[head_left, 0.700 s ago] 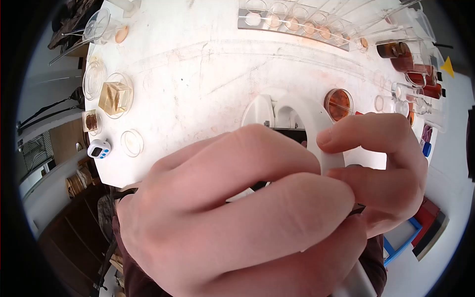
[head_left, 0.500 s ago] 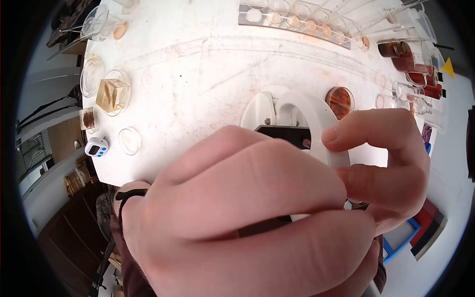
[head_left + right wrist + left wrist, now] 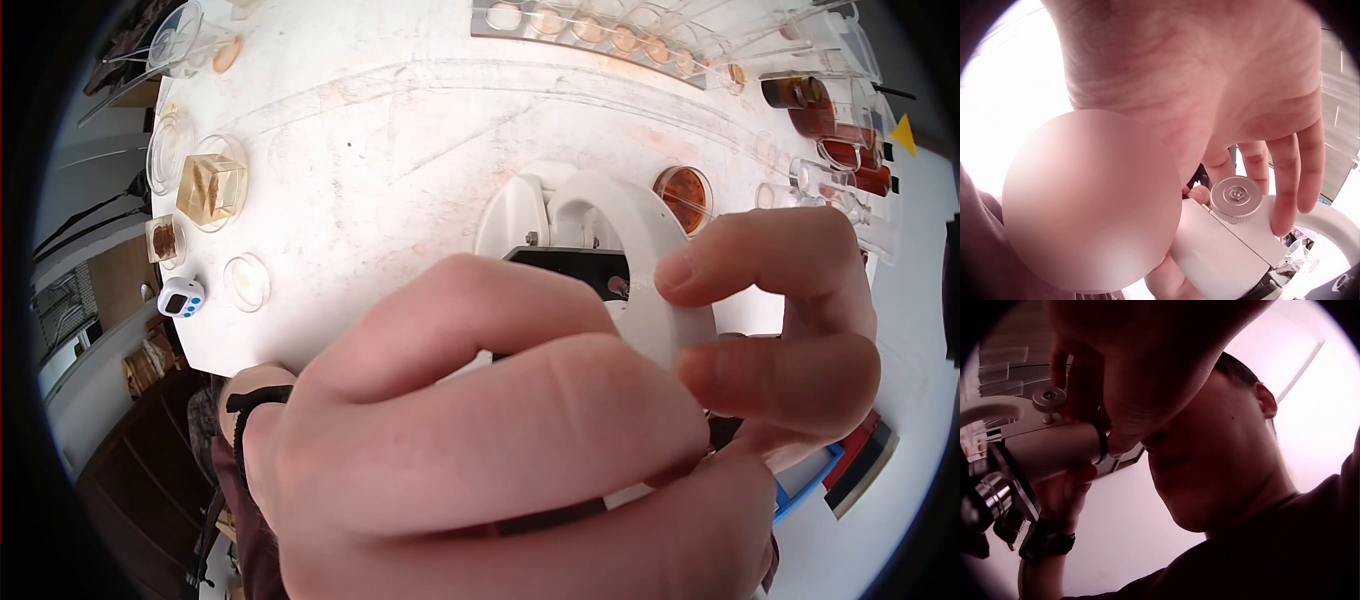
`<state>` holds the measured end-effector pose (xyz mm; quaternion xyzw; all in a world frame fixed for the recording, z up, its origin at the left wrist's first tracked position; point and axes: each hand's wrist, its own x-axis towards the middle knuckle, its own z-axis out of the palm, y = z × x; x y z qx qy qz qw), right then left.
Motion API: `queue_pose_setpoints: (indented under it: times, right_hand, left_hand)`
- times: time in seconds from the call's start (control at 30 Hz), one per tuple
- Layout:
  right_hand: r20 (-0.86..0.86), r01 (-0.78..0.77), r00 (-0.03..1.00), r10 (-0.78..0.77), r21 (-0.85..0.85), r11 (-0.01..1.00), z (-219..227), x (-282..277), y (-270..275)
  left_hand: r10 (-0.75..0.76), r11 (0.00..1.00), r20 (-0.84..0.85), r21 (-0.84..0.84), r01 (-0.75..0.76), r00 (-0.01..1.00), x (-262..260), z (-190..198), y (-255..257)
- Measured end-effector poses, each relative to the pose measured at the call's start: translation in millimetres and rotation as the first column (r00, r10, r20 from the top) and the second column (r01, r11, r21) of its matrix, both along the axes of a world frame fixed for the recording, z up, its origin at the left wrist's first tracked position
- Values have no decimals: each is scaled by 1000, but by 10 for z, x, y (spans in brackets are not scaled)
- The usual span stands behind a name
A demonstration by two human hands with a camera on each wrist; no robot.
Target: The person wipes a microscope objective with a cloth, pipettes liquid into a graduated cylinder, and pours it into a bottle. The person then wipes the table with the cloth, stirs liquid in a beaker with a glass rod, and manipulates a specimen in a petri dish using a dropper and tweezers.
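Note:
A white microscope stands between the hands; its curved arm (image 3: pixel 650 235) and black stage (image 3: pixel 550 262) show in the head view. My left hand (image 3: pixel 480 430), large and close to the camera, curls round the eyepiece tube (image 3: pixel 1054 450), thumb at its end rim in the left wrist view. My right hand (image 3: pixel 800 310) curves in from the other side, its fingers draped over the white microscope head (image 3: pixel 1216 250) beside a round knurled screw (image 3: pixel 1237 197). A shiny objective (image 3: pixel 994 492) is below the tube. The person's head is right up at the eyepiece. The slide area is largely hidden.
A petri dish with reddish contents (image 3: pixel 683 198) lies right of the arm. Along the left are a clear amber cube (image 3: pixel 212 190), a small timer (image 3: pixel 181 297) and a little dish (image 3: pixel 247 281). A row of wells (image 3: pixel 590 32) stands behind; dark bottles (image 3: pixel 790 92) are back right.
The head view has shifted, so the table things sit slightly farther left. My left hand has moved a little lower in view, its fingers re-spread; the right hand stays nearly put.

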<state>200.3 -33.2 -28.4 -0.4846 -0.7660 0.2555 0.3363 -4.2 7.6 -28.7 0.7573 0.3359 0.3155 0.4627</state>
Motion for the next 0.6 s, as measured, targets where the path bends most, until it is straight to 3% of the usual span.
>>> queue_pose_setpoints:
  times: [0.6]
  right_hand:
    - [53,-84,995,88,-70,994,103,70,51]
  left_hand:
    - [-118,993,93,35,115,989,-163,-99,103]
